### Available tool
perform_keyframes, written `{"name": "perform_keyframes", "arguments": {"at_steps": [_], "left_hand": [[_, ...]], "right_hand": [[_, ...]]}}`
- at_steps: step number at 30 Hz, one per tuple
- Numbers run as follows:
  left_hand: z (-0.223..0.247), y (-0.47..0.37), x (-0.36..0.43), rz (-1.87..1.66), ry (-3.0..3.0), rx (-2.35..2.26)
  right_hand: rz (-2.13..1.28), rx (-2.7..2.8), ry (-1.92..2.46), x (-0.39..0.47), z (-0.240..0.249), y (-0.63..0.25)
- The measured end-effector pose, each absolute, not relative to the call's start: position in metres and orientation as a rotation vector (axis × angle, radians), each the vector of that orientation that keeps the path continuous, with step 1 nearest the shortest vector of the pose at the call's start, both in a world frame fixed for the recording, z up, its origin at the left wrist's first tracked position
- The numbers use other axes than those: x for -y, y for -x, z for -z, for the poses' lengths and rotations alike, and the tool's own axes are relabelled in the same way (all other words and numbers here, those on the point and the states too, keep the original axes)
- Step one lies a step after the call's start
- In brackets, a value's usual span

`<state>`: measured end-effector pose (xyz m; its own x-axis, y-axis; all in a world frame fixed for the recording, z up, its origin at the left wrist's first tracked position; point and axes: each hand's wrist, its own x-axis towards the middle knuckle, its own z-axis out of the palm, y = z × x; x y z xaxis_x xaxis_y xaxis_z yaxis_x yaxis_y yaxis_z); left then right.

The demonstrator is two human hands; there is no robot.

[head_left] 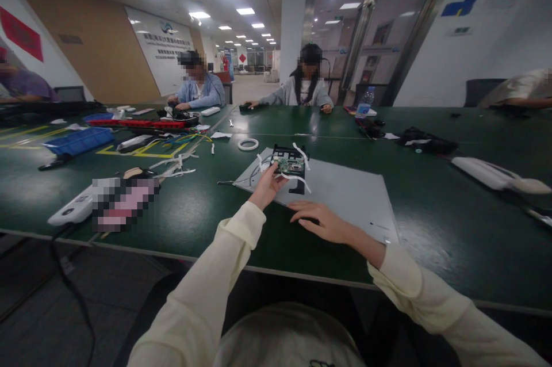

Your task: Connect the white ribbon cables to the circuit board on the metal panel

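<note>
- Half closed in the head view: left hand point(267, 184), apparently with hold of the left edge of the green circuit board point(291, 166), over the far-left part of the grey panel point(345, 186); cannot tell about any grip on the black frame point(279, 152) beneath.
- Opposite, just over the panel's near edge: right hand point(321, 220), palm down, with loose, spread fingers and hold of nothing visible.
- Better, probably, to grip the board by its rim, with light pressure.
- Keep loose white strips point(296, 178), beside the board over the panel, clear of fingertips.
- Ideally, steady the frame against the panel with the right hand.
- Mind the thin cable point(225, 183) at the panel's left corner; avoid tugging.
</note>
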<state>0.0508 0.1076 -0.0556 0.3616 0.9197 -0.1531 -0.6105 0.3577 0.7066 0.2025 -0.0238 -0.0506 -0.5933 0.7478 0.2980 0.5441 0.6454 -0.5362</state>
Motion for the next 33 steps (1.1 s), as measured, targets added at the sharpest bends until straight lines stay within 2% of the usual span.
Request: {"name": "perform_keyframes", "arguments": {"at_steps": [16, 19, 23, 25, 27, 31, 33], "left_hand": [[0.071, -0.070, -0.094, -0.975, -0.577, -0.648], [0.071, -0.069, -0.095, -0.966, -0.504, -0.693], [0.069, -0.067, -0.093, -0.972, -0.470, -0.664], [0.068, -0.066, -0.090, -0.977, -0.470, -0.637], [0.067, -0.065, -0.089, -0.977, -0.476, -0.627], [0.065, -0.065, -0.087, -0.984, -0.473, -0.671], [0.065, -0.066, -0.087, -0.979, -0.474, -0.680]], "right_hand": [[-0.340, 2.522, 0.784, 0.041, 0.047, -0.166], [-0.210, 2.296, 0.804, 0.042, 0.038, -0.173], [-0.100, 1.685, 1.027, 0.022, 0.025, -0.203], [-0.188, 1.364, 1.190, 0.002, 0.025, -0.223], [-0.426, 1.105, 1.338, -0.020, 0.029, -0.242], [-1.225, 0.814, 1.254, -0.049, 0.045, -0.262], [-1.471, 0.784, 1.139, -0.053, 0.050, -0.261]]}}
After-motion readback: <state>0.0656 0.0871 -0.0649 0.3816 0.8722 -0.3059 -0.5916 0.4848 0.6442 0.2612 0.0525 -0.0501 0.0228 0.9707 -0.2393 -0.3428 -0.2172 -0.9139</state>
